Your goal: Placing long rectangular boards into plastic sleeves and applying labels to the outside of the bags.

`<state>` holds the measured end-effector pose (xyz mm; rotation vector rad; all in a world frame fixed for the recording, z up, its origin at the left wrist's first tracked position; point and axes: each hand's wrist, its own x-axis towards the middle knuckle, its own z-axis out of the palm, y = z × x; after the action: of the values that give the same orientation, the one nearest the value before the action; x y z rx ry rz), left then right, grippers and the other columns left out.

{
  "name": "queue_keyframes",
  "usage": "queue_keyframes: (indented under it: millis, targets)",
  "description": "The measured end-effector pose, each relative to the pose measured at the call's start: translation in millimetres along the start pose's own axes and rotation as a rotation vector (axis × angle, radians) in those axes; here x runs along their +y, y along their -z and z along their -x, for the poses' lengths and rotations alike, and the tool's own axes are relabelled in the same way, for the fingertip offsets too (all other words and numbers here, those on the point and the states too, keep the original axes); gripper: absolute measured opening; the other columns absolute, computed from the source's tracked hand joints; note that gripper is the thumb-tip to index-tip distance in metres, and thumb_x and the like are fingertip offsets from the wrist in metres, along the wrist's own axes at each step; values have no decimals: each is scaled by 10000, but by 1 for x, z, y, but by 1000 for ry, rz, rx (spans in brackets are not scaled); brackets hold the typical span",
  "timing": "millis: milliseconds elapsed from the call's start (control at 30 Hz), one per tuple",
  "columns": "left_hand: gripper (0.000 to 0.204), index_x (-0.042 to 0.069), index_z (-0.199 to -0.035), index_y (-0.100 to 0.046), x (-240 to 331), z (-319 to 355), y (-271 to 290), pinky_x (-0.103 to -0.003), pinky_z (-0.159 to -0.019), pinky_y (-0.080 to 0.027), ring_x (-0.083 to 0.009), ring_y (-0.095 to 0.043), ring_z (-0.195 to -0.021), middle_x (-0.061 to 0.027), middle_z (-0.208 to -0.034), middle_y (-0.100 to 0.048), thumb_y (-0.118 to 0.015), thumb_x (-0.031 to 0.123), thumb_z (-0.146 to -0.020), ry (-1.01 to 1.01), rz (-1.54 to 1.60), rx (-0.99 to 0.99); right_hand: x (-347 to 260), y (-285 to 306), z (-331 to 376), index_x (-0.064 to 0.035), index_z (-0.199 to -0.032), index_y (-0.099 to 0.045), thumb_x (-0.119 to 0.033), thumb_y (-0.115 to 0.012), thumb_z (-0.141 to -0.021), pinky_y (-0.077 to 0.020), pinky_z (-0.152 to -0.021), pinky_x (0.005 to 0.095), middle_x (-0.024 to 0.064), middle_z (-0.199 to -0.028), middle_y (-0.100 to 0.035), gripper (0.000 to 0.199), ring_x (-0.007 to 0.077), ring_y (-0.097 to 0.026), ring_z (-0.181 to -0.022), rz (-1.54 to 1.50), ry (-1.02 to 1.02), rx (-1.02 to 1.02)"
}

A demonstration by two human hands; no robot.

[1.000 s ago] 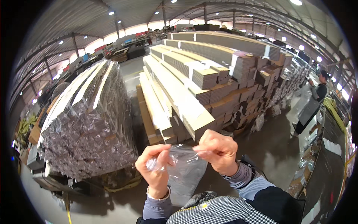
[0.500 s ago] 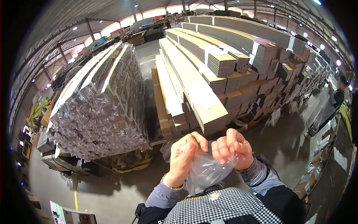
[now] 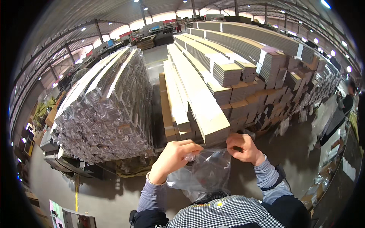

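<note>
A clear plastic bag [image 3: 209, 171] hangs between my two hands, in front of my checked apron. My left hand [image 3: 176, 155] is closed on a bunched part of it at the left. At the other end, my right hand [image 3: 243, 147] pinches the bag's upper right edge between thumb and finger. The bag's top edge runs stretched from one hand to the other. Just beyond the hands lies the near end of a long flat cardboard bundle [image 3: 215, 129]; I cannot tell whether the bag touches it.
To the left stands a stack of long plastic-wrapped bundles [image 3: 102, 129]. Long cardboard stacks [image 3: 243, 95] fill the middle and right. At the far right a person [image 3: 348, 100] stands beside a dark work surface [image 3: 334, 186] with plastic and cardboard pieces.
My hands have moved apart, the left one to the left. The bag, bunched close between them before, is now spread wider and lies more open.
</note>
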<state>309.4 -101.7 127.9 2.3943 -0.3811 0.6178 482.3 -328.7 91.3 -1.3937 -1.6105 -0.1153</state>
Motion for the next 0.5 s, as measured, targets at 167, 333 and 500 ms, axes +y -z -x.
queue_keyframes:
  millis: [167, 333, 500]
  targets:
    - [67, 10, -840, -610, 11, -26, 2, -257, -629, -467, -143, -622, -723, -37, -774, -641, -665, -16, -812, -9, 491, 126, -12, 9, -31, -17, -851, -536, -26, -559, -822, -420, -605, 300, 89, -768, -522, 39, 183, -497, -653, -4, 115, 320]
    - [108, 86, -878, -595, -4, -33, -13, -162, -516, -287, -5, -438, -577, 23, -728, -619, -616, 175, -936, 368, 904, 370, 9, -20, -62, -23, -975, -553, -82, -539, -988, -414, -706, 199, -24, -870, -550, 62, 37, -492, -779, -542, -348, 468]
    - [83, 42, -891, -627, -30, -19, -28, -175, -571, -373, -27, -508, -667, 1, -805, -648, -615, 108, -939, 388, 598, 247, 37, -20, -48, -12, -997, -563, -86, -530, -990, -454, -733, 232, 14, -865, -589, 82, 79, -544, -793, -522, -440, 444]
